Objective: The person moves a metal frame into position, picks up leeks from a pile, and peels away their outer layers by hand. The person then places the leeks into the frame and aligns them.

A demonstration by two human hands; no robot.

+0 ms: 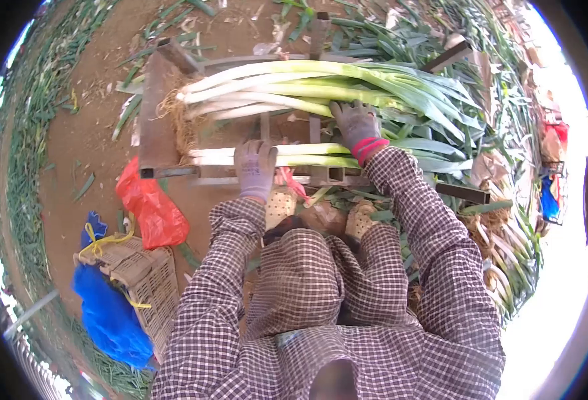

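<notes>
A bundle of leeks (294,88) lies across a metal frame (155,110), white roots to the left and green leaves to the right. Nearer to me are a few separate leeks (310,161) along the front bar. My left hand (255,165), in a grey-purple glove, is closed over the white stems of these nearer leeks; its fingertips are partly hidden. My right hand (358,125), gloved with a pink cuff, rests with fingers spread against the green part of the larger bundle.
A red plastic bag (150,207) lies on the soil left of the frame. Beside it is a beige plastic crate (148,270) with blue netting (110,320). More leeks (507,260) are piled at the right. Leaf scraps cover the ground, and upright posts rise at the frame's corners.
</notes>
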